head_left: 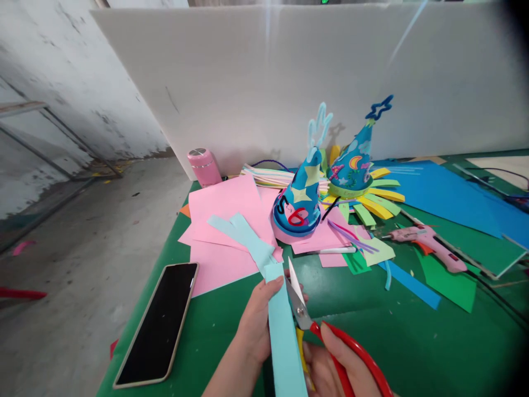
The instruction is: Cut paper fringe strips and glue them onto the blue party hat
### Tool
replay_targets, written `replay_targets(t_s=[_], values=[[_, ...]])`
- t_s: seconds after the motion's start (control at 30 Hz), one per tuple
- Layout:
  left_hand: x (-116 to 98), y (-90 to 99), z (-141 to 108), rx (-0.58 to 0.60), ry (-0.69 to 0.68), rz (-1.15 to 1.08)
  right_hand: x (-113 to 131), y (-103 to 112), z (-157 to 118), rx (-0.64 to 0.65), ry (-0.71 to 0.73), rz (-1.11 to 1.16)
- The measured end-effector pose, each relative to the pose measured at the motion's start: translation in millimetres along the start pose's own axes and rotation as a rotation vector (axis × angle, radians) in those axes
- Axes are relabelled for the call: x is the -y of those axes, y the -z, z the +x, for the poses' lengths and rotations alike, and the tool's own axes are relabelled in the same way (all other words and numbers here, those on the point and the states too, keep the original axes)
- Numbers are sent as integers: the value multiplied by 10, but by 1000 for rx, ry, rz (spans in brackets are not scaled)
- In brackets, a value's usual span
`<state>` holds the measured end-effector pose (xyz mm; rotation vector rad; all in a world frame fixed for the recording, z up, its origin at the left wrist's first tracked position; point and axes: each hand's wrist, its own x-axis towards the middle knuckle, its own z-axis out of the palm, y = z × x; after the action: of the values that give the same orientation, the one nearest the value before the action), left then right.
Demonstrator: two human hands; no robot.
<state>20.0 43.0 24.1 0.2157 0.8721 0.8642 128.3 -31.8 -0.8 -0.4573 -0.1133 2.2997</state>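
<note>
My left hand (258,317) is closed around a light blue paper strip (281,331), thumb pressed on its front. Other light blue strips (243,234) fan out beyond the thumb over pink paper. Red-handled scissors (303,317) are in my right hand (330,364), fingers in the loops. Their blades stand apart beside the strip's right edge; whether they touch it I cannot tell. Something yellow (302,353) shows between the strip and my right fingers, partly hidden. Farther back are two blue cone party hats, one with numbers (303,193), the other with a moon (351,162).
A phone (159,325) lies at the green table's left edge. Pink sheets (225,207) and a pink cylinder (204,166) are behind it. To the right lie a pink glue gun (433,245) with a cord, and blue sheets (446,193). A white board (248,82) stands behind.
</note>
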Motion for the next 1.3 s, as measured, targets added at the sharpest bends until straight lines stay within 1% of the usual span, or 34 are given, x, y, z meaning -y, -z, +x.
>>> replay_targets(t_s=[0.1, 0.17, 0.23, 0.3, 0.4, 0.5, 0.63, 0.77, 0.83, 0.93, 1.0, 1.07, 1.1, 1.2, 1.3], values=[[20, 10, 12, -42, -55, 59, -1, 12, 10, 27, -9, 46], [34, 26, 21, -99, -110, 110, -6, 9, 12, 9, -1, 52], [46, 44, 29, -145, -155, 181, -5, -3, 8, -15, 13, 21], [54, 57, 37, -164, -174, 253, 7, -23, -2, -35, 18, -46], [54, 61, 41, -175, -191, 312, 27, -41, -17, -33, 0, -122], [43, 54, 33, -192, -199, 317, 12, -16, -14, -14, 7, -86], [25, 42, 12, -219, -198, 341, -38, 35, 16, -20, 11, -84], [23, 39, 10, -216, -200, 347, 2, 0, 21, -8, 0, -33], [21, 37, 14, -234, -177, 345, 77, -45, -6, -32, -7, -9], [0, 28, 19, -219, -177, 296, 198, -73, -54, -131, -9, -15], [-28, 28, 24, -159, -193, 200, 235, -41, -57, -246, 53, -148], [-63, 37, 32, -110, -184, 89, 229, 11, -34, -365, 146, -357], [-80, 45, 37, -95, -178, 42, 218, 29, -18, -401, 183, -435], [-127, 64, 48, -76, -179, -57, 191, -7, 13, -446, 287, -621], [-160, 37, 30, -99, -170, -98, 212, -151, 22, -497, 336, -973]])
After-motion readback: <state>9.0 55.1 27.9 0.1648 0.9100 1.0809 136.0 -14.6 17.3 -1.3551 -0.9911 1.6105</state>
